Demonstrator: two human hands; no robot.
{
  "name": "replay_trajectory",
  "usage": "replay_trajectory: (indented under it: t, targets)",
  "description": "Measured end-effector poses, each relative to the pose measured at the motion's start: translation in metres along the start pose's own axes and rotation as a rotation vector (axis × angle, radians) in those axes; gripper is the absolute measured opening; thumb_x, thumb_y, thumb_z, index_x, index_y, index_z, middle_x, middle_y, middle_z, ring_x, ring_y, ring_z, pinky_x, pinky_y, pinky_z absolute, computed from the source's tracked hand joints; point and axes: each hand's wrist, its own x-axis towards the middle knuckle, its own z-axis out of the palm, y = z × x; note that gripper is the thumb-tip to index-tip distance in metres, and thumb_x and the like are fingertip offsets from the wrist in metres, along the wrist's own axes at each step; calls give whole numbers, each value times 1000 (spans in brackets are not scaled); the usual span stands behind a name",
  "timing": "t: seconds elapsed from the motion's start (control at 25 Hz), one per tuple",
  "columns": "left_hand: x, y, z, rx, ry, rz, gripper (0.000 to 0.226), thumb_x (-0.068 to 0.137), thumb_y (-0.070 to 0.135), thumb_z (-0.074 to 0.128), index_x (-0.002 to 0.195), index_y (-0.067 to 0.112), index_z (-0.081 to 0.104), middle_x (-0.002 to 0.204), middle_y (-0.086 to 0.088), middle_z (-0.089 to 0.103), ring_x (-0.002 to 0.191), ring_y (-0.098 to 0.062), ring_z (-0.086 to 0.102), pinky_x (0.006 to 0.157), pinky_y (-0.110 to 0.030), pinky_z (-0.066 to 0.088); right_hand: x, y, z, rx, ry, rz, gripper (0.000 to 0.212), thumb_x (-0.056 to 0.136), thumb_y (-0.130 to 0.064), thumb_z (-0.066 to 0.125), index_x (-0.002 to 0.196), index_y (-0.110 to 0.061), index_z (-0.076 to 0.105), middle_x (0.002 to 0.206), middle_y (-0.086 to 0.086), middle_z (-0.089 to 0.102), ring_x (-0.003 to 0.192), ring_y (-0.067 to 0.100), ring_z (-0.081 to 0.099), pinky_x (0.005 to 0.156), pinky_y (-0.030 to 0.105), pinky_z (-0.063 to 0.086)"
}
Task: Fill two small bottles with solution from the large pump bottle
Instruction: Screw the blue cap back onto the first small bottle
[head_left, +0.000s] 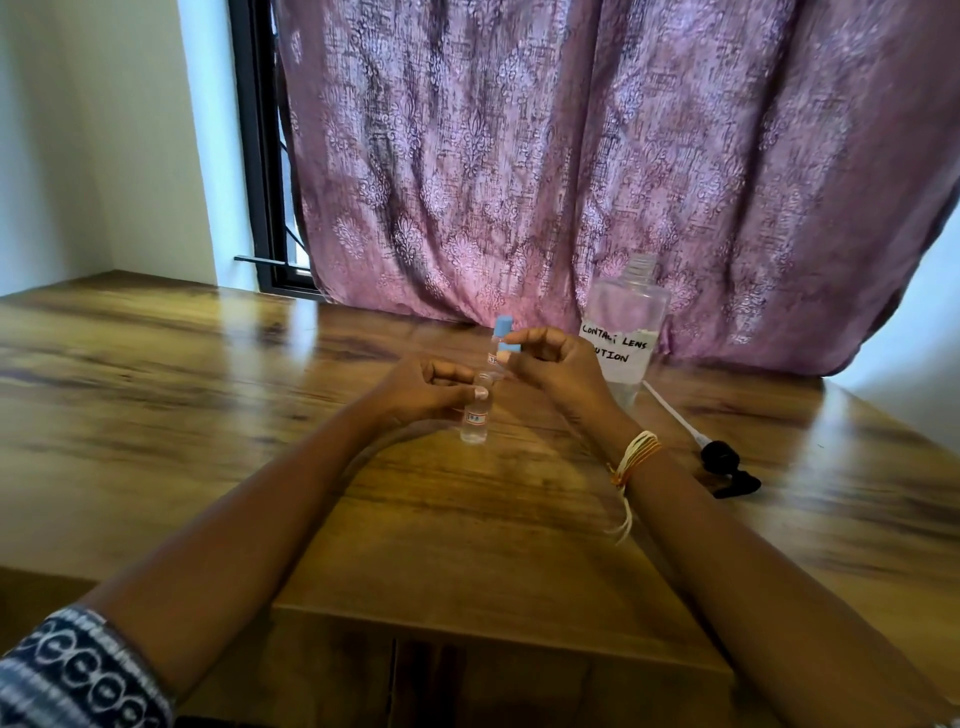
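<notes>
A small clear bottle (475, 415) stands on the wooden table (208, 415), and my left hand (421, 392) pinches its neck. It has no cap on. My right hand (550, 364) pinches a small blue cap (510, 347) just above and to the right of that bottle's mouth. A second small bottle with a blue cap (500, 335) stands right behind, partly hidden by my fingers. The large clear bottle (626, 332), labelled contact lens solution, stands open at the back right, its pump removed.
The black pump head with its white tube (719, 460) lies on the table to the right of my right wrist. A purple patterned curtain (571, 156) hangs behind the table's far edge. The table's near edge runs below my forearms.
</notes>
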Motion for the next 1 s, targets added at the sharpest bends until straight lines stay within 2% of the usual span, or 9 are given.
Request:
replay_trajectory:
  t: [0.08,0.2,0.4,0.48,0.6,0.72,0.84,0.92,1.0]
  targets:
    - [0,0,-1,9,-13,-6,24,80,-7,67,104,-3,67,80,0,76,72,-8,71,66,-20,58,-3,-4,0,-53,-23,-88,22,75,5,76,83,-15,70,90,7,74,81,12,71,78,20,58]
    - [0,-2,-4,68,-36,16,23,79,-3,71,99,8,72,88,-2,76,80,-10,71,71,-20,56,-5,-3,1,-132,-127,-110,24,75,6,77,82,-15,68,92,2,74,84,11,72,80,21,58]
    - [-2,3,-1,152,-27,24,25,80,0,71,103,6,71,74,12,75,70,1,69,63,-11,50,-8,-5,4,-303,-230,-190,28,81,5,71,103,-12,69,102,1,71,93,7,68,85,16,54]
    - [-2,2,0,144,-24,25,22,78,3,74,98,10,73,76,7,75,70,-1,68,64,-13,51,-7,-4,4,-391,-213,-196,28,81,-4,74,107,-15,71,102,2,72,89,9,67,81,18,55]
    - [-4,1,4,156,-16,26,14,76,4,76,84,16,75,71,3,75,65,-2,66,62,-16,51,-12,3,11,-482,-70,-179,21,76,-25,82,89,-15,69,78,4,66,66,11,56,60,19,46]
    - [-4,0,4,156,-27,52,14,72,4,77,72,18,75,64,3,73,60,-4,65,58,-16,52,-15,6,14,-599,-89,-107,46,74,-45,80,97,-10,61,84,4,60,71,10,52,62,23,41]
    - [-5,2,6,123,-29,43,16,74,0,76,81,14,75,70,4,75,64,-4,67,61,-16,52,-12,-6,5,-400,-276,-27,51,83,-18,75,130,-10,55,125,4,62,112,13,60,88,19,49]
    - [-6,4,7,137,-25,33,15,76,1,75,86,12,75,69,8,75,63,1,66,60,-12,50,-8,-14,-5,-364,-364,-112,41,83,5,68,123,-6,63,121,6,66,113,13,63,95,21,51]
    - [-7,5,8,134,-37,24,16,76,2,75,87,13,74,69,9,75,63,1,67,59,-12,50,-5,-16,-10,-414,-360,-155,31,81,3,72,110,-7,70,104,3,72,96,4,68,88,18,54]
